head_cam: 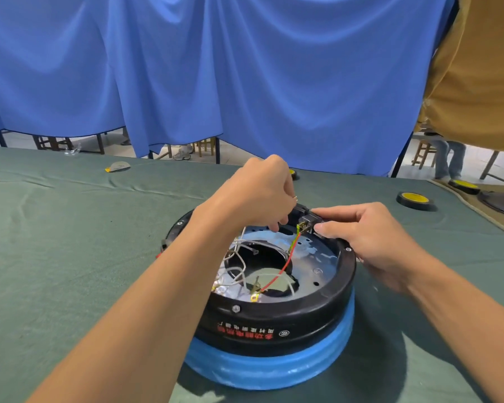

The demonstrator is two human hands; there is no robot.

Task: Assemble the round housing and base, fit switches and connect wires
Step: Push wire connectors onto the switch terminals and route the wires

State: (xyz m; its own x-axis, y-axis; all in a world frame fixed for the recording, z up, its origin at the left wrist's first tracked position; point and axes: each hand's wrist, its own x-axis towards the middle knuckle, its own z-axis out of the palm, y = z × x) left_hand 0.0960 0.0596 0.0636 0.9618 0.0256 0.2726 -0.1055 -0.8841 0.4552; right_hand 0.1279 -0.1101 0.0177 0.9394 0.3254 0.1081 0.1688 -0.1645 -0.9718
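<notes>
A round black housing [317, 309] with red print lies upside down on a blue ribbed base [274, 370] in the middle of the table. Inside it I see a metal plate with a large hole, white wires [239, 274], a red wire [277, 276] and a yellow-green wire [294, 242]. A small switch block [304, 225] sits at the far rim. My left hand [259, 196] reaches over the housing, fingers pinched near the wire ends by the switch. On the far right rim, my right hand [367, 231] presses thumb and fingers against the switch block.
The table carries a green cloth [70, 242]. A tape roll with a yellow core [414, 200] lies at the right, another roll [463, 186] and a dark disc [501, 203] beyond it. A small grey and yellow scrap [117, 166] lies far left. Blue curtains hang behind.
</notes>
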